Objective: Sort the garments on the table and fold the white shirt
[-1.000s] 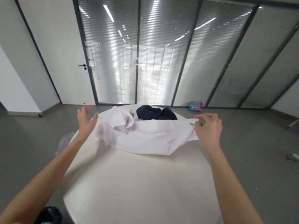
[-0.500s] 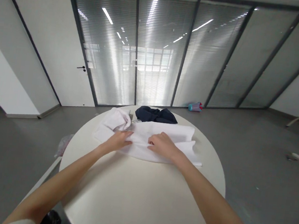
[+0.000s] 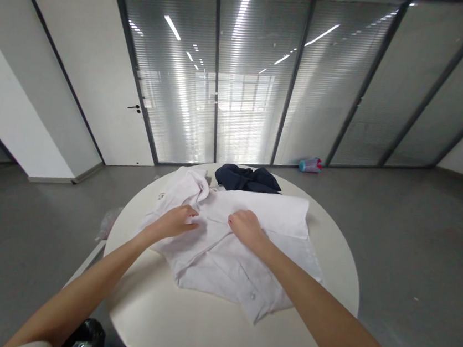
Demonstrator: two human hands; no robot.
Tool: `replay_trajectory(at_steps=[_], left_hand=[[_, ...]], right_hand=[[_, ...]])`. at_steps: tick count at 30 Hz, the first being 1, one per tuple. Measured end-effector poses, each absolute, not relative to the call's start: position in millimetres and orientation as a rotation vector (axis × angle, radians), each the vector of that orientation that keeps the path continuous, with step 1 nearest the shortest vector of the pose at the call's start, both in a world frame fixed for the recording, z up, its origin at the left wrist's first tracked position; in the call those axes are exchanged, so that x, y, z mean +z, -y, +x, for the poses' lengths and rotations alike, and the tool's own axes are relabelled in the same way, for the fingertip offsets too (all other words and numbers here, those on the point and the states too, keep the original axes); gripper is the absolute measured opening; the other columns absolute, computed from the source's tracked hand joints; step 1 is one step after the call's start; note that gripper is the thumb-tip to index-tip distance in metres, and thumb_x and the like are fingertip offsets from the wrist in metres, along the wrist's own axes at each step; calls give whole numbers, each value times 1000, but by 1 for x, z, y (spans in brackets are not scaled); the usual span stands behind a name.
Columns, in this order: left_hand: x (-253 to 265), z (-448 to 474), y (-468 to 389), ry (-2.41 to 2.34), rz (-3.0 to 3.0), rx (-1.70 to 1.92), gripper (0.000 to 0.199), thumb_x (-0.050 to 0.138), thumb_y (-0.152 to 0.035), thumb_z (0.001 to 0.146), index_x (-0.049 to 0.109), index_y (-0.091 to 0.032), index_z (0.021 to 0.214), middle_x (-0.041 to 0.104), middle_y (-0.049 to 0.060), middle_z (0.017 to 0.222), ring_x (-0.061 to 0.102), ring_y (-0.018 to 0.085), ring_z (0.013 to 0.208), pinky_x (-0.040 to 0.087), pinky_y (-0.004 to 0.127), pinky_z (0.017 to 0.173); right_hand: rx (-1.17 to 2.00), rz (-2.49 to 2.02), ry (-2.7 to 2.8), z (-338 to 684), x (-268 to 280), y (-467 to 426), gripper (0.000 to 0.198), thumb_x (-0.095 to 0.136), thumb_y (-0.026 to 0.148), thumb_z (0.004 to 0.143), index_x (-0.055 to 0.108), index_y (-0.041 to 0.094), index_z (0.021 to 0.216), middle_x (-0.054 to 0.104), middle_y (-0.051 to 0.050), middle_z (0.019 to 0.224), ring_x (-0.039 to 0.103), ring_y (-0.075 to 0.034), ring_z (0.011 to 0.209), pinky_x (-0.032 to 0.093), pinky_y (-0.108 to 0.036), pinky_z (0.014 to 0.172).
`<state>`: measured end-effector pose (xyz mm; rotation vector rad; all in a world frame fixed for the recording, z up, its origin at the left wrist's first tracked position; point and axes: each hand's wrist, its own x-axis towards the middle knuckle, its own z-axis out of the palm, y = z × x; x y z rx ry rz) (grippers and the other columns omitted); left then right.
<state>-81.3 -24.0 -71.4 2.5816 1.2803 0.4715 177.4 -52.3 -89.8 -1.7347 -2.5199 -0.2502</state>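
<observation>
A white shirt [image 3: 229, 268] lies spread over the round table [image 3: 181, 324], its near part fanned out toward me in loose creases. My left hand [image 3: 173, 221] rests at the shirt's left side, thumb and fingers apart. To its right, my right hand [image 3: 247, 228] is closed, its curled fingers on the middle of the cloth, at the lower edge of a flat upper band. A bunched part of the shirt rises beyond my left hand. The fingertips of my right hand are partly hidden.
A dark navy cloth [image 3: 247, 179] lies crumpled at the table's far edge, right behind the shirt. A black bag [image 3: 87, 335] stands below the table at the lower left. On the floor by the glass wall lies a blue and red object [image 3: 310, 164].
The shirt's near layer has unfolded toward me and now covers more of the table. My left hand has shifted slightly left and my right fingers have curled tighter. The view has turned slightly left.
</observation>
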Motion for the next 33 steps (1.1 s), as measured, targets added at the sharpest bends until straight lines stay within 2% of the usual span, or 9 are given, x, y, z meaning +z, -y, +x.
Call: replay_trajectory(at_steps=[3, 6, 12, 16, 19, 22, 26, 29, 33], left_hand=[[-89, -70, 9, -1339, 2662, 511, 37, 74, -33, 76, 65, -20, 110, 69, 11, 112, 65, 28, 105, 50, 38, 92], [-99, -64, 2, -1376, 2667, 451, 34, 75, -25, 74, 64, -19, 105, 70, 9, 97, 67, 29, 94, 52, 39, 86], [-89, -74, 12, -1222, 2598, 542, 29, 64, -12, 79, 67, -18, 107, 72, 9, 101, 68, 26, 92, 53, 37, 82], [-78, -90, 36, -950, 2607, 773, 15, 59, -17, 88, 69, -21, 100, 71, 7, 101, 66, 22, 96, 52, 35, 87], [-74, -97, 57, -809, 2613, 842, 15, 55, -23, 95, 69, -21, 99, 69, 8, 99, 66, 20, 93, 52, 33, 84], [-69, -102, 71, -712, 2595, 895, 19, 53, -25, 98, 72, -21, 97, 67, 9, 97, 65, 18, 89, 52, 29, 79], [-55, -119, 77, -745, 2413, 981, 15, 63, -29, 93, 74, -20, 90, 67, 8, 90, 64, 18, 84, 52, 27, 75], [-41, -142, 77, -820, 2059, 1164, 15, 78, -28, 79, 73, -20, 91, 68, 6, 90, 64, 16, 80, 52, 24, 71], [-21, -183, 79, -856, 1490, 1506, 36, 85, -22, 59, 73, -22, 93, 59, -3, 73, 57, 11, 66, 49, 19, 60]], right_hand=[[-331, -1629, 2461, 179, -91, 52, 25, 51, 25, 98, 75, 19, 98, 71, -12, 101, 64, -24, 97, 43, -34, 86], [-347, -1530, 2451, 179, -97, 52, 20, 65, 35, 92, 76, 19, 96, 67, -12, 107, 59, -26, 105, 40, -36, 91], [-251, -1545, 2392, 176, -105, 49, 23, 56, 29, 97, 76, 18, 91, 68, -10, 101, 59, -22, 102, 36, -35, 92], [-219, -1459, 2328, 171, -100, 52, 30, 61, 45, 94, 72, 19, 100, 67, -9, 108, 60, -23, 106, 36, -37, 95], [-167, -1396, 2371, 166, -97, 55, 22, 62, 38, 94, 71, 19, 98, 70, -9, 106, 62, -23, 104, 37, -36, 95], [20, -1402, 2271, 168, -93, 51, 20, 53, 24, 96, 70, 19, 88, 72, -8, 95, 65, -22, 93, 42, -33, 86], [440, -1304, 1733, 183, -75, 39, 19, 49, 30, 92, 62, 22, 81, 65, 0, 66, 62, -19, 62, 45, -29, 61], [715, -1113, 1341, 200, -53, 36, 20, 51, 41, 88, 52, 25, 75, 48, 6, 48, 49, -16, 39, 37, -27, 40], [875, -883, 909, 234, -22, 39, 26, 61, 46, 80, 45, 26, 75, 49, 7, 51, 48, -13, 38, 36, -24, 35]])
